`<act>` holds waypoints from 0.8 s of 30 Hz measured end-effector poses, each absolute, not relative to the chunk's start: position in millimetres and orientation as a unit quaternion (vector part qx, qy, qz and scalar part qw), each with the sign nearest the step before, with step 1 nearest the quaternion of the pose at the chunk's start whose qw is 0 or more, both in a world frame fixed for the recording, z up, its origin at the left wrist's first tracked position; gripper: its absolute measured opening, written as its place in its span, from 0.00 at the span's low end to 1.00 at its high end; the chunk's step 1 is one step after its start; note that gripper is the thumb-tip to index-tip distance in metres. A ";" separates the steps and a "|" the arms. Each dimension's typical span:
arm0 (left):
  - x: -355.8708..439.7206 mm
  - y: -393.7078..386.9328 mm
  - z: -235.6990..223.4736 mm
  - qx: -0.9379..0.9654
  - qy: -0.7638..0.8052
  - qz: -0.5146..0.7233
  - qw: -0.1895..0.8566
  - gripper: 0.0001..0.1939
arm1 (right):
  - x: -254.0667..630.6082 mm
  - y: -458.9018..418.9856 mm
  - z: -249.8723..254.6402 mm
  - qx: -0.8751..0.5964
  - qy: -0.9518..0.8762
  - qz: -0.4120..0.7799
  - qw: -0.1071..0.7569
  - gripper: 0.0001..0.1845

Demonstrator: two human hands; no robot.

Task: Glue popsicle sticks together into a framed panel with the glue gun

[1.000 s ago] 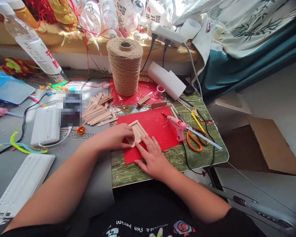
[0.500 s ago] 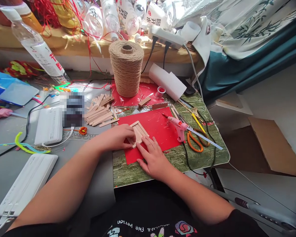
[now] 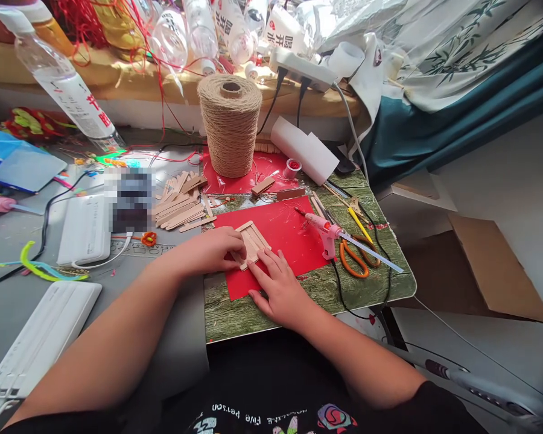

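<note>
A small panel of wooden craft sticks (image 3: 253,242), with sticks laid along its edges, lies on a red sheet (image 3: 298,232). My left hand (image 3: 218,249) curls at the panel's left edge, thumb and fingers pinched on it; the fingertips are partly hidden. My right hand (image 3: 278,286) rests flat with fingers spread, its fingertips touching the panel's right and lower edge. Beyond my left hand is a pile of loose craft sticks (image 3: 181,205). A pink hot glue gun (image 3: 326,231) with a clear glue stick lies at the sheet's right side.
Orange-handled scissors (image 3: 353,259) and a yellow pen (image 3: 359,224) lie right of the glue gun. A tall spool of twine (image 3: 230,126) stands behind the sheet. White power banks (image 3: 85,229) are on the left. A power strip (image 3: 302,69) and plastic bottles (image 3: 201,36) line the ledge.
The whole view has shifted slightly left. Both hands stay on the stick panel, with hardly any visible movement.
</note>
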State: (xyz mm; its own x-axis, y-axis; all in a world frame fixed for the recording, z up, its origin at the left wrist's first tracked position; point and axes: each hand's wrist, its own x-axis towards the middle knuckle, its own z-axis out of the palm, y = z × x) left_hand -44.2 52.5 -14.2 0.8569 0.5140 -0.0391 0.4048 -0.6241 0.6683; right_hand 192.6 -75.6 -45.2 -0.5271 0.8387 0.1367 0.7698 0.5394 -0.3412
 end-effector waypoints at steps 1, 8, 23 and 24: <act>-44.1 52.5 -14.5 0.898 0.254 0.079 0.350 0.02 | 192.7 -75.6 -44.9 -0.466 -0.865 0.122 0.142 0.33; -44.9 53.3 -16.3 0.898 0.257 0.077 0.348 0.03 | 193.3 -76.3 -44.7 -0.464 -0.864 0.126 0.147 0.33; -28.3 42.2 -10.2 0.888 0.330 0.064 0.312 0.12 | 196.5 -76.0 -47.2 -0.457 -0.864 0.136 0.162 0.35; -27.9 42.0 -9.4 0.887 0.331 0.063 0.314 0.12 | 197.5 -76.5 -46.3 -0.459 -0.861 0.139 0.171 0.35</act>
